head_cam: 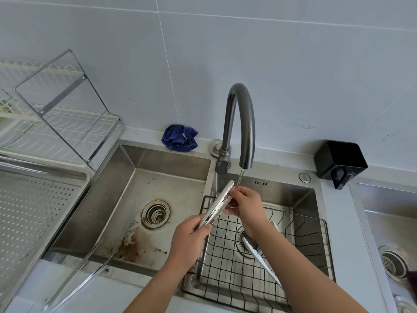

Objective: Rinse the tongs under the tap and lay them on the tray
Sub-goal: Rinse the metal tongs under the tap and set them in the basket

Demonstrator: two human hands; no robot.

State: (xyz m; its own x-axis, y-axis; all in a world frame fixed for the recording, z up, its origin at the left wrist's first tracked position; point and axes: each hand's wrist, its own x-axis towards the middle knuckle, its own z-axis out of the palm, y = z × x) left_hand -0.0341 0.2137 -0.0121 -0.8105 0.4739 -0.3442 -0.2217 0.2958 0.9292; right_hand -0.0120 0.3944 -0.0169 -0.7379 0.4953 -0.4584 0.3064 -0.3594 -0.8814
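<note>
Steel tongs with scalloped tips slant up toward the running tap, over the right sink basin. My left hand grips their handle end. My right hand pinches the tongs near the toothed tips, just under the thin stream of water. The perforated steel tray lies at the left beside the left basin.
A black wire basket sits in the right basin with a white utensil in it. A blue cloth lies behind the sink, a black holder stands at right, and a dish rack stands at back left. The left basin is stained.
</note>
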